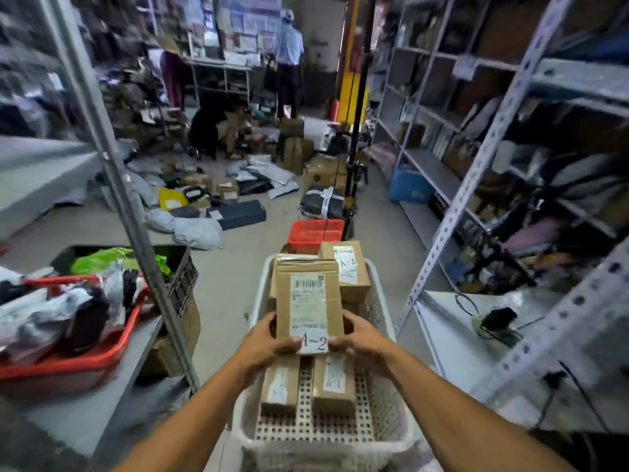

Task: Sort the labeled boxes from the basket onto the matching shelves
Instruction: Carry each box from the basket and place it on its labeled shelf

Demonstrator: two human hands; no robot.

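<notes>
Cardboard box (308,303) with an "A-2" label sits between our two hands, held above the white basket (384,338). Our left hand (263,345) grips its lower left corner, fingers (270,321) curled round the side and thumb across the front. Our right hand (362,338) grips the lower right corner the same way, thumb touching the label's edge.

Under the held box, near the basket's front edge, lie two smaller boxes side by side: a left box (280,386) whose label we cannot read, and a right box (333,383) marked "A-1". At the basket's far right corner another box (347,267) marked "A-2" rests on top of the pile.

Beyond the basket's far edge a red crate (315,233) stands on the floor (231,274). Metal shelves (490,158) run along our right, packed with goods. On our left, a shelf (98,390) carries a red tub (68,362) full of bagged parcels. Grey mailing bags (199,233) lie scattered on the floor further back, and a person (289,56) stands at the far end of the room.
</notes>
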